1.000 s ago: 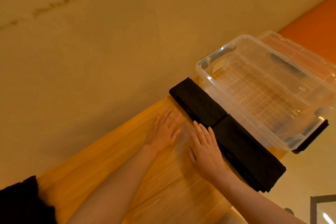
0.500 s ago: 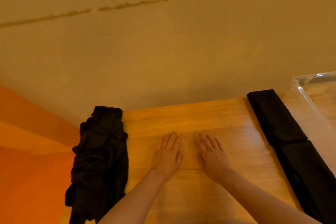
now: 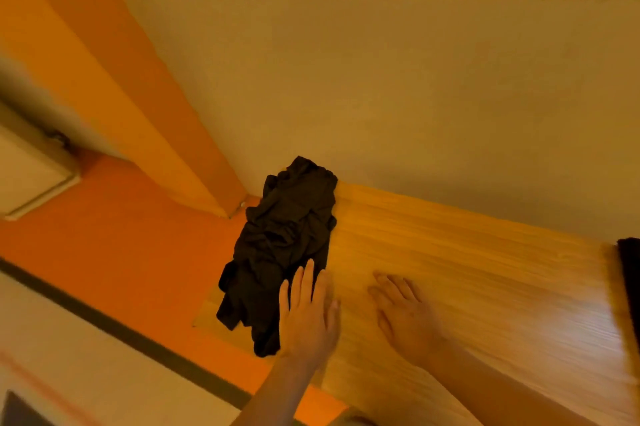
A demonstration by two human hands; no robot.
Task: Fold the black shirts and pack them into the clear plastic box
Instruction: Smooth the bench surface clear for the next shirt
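A crumpled pile of black shirts (image 3: 284,238) lies on the left end of the wooden table (image 3: 467,270). My left hand (image 3: 308,315) is flat with straight fingers, its fingertips over the pile's near right edge. A little to the right, my right hand (image 3: 405,315) lies flat on the bare wood, fingers spread and holding nothing. At the far right edge shows a sliver of a folded black shirt (image 3: 629,273). The clear plastic box is out of view.
The table's left end stands against a tan wall, with an orange floor (image 3: 121,252) and an orange wall strip (image 3: 104,79) to the left. A dark line (image 3: 104,318) crosses the floor below.
The view has swung left, so the box and most of the folded shirt have left the frame. My left hand has moved left onto the edge of the crumpled pile; my right hand followed.
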